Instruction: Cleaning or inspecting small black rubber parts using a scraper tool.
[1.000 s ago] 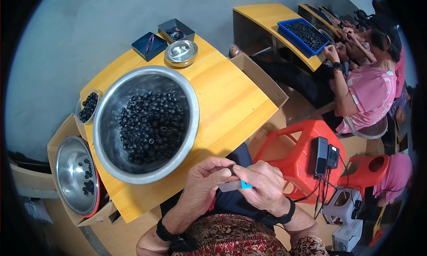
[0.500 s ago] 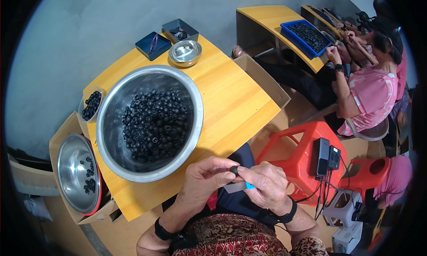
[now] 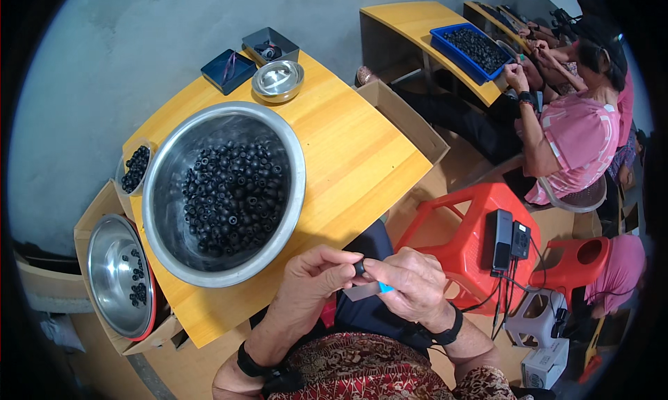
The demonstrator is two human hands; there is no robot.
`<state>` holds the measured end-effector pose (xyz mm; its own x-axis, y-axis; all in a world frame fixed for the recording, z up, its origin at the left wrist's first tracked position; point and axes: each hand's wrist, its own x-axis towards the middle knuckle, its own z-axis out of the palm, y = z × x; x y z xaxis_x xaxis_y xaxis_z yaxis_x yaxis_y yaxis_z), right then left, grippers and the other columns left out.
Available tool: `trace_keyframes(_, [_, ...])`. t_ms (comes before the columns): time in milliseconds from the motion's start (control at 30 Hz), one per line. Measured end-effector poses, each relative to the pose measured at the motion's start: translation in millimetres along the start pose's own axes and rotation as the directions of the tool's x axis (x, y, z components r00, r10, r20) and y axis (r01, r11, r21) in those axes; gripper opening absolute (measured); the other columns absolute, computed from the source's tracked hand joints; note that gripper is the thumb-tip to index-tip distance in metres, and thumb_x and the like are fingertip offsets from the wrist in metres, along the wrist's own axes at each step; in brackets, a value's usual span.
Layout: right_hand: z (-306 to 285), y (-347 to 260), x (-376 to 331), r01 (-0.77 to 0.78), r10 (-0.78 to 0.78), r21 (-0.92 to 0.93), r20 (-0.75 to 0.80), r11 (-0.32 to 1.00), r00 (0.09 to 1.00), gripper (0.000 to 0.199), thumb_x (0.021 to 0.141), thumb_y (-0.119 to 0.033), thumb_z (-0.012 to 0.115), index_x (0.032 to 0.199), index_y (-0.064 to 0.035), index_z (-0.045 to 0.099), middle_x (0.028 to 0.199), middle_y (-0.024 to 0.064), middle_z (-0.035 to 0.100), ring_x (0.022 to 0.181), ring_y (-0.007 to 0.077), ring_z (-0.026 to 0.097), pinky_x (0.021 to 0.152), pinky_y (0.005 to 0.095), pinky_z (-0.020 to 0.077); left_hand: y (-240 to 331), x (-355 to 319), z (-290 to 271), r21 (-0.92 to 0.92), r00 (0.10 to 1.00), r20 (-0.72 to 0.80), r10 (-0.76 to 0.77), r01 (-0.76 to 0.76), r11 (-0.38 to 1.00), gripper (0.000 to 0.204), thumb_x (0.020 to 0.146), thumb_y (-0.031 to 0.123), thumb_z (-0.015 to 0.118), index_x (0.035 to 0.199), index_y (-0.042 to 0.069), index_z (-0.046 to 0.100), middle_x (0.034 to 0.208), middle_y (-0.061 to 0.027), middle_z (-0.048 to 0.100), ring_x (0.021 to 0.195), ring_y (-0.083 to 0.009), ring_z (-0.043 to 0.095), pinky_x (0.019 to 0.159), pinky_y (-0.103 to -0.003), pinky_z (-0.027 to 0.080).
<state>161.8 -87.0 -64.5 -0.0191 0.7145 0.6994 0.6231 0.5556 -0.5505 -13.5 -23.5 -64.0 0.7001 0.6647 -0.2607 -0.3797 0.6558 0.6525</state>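
In front of my lap, my left hand (image 3: pixel 309 282) pinches a small round black part (image 3: pixel 360 268) between thumb and fingertips. My right hand (image 3: pixel 414 282) grips a flat grey blade (image 3: pixel 360 291) by its blue-covered end, the thumb side up against the black part. The blade's bare end points left, just below the part. Whether its edge touches the part is hidden by my fingers. Beyond my left hand, a large steel basin (image 3: pixel 296 156) on the yellow table (image 3: pixel 362 139) holds a heap of similar black parts.
A plastic tub (image 3: pixel 120 170) of black parts and a lidded steel bowl (image 3: pixel 278 80) stand by the basin. Left and lower is a steel bowl (image 3: pixel 104 282) in a carton. On the right are a red stool (image 3: pixel 452 212) with wired devices and people at a blue tray (image 3: pixel 445 42).
The whole view has shifted slightly, so the table and basin sit a little further left. Both hands keep their grip on the black part and the blade, with hardly any visible movement.
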Motion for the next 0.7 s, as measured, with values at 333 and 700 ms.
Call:
trace_keyframes(333, [-1.3,-1.0,-0.6,-0.061,0.060,0.071,0.013,0.996,0.998,0.038,0.066,0.001,0.076,0.103,-0.0006,0.069,0.073,0.0065,0.063,0.057,0.0178,0.063,0.047,0.0278,0.0478,-4.2,-0.6,-4.3,-0.093,0.998,-0.049,-0.038,0.033,0.995,0.019,0.087,0.001,0.066,0.107,0.000,0.066,0.097,-0.0110,0.068,0.087,-0.0143,0.066,0.077,-0.023,0.055])
trace_keyframes(700, [-0.9,-2.0,-0.8,-0.062,0.062,0.019,0.017,0.998,0.998,0.037,0.067,0.003,0.075,0.103,0.0014,0.068,0.071,0.0068,0.061,0.056,0.0178,0.060,0.047,0.0286,0.0463,-2.5,4.6,0.1,-0.126,0.990,0.014,-0.142,0.142,0.982,0.027,0.090,0.002,0.062,0.116,0.000,0.059,0.107,-0.0108,0.065,0.098,-0.0176,0.065,0.089,-0.033,0.056])
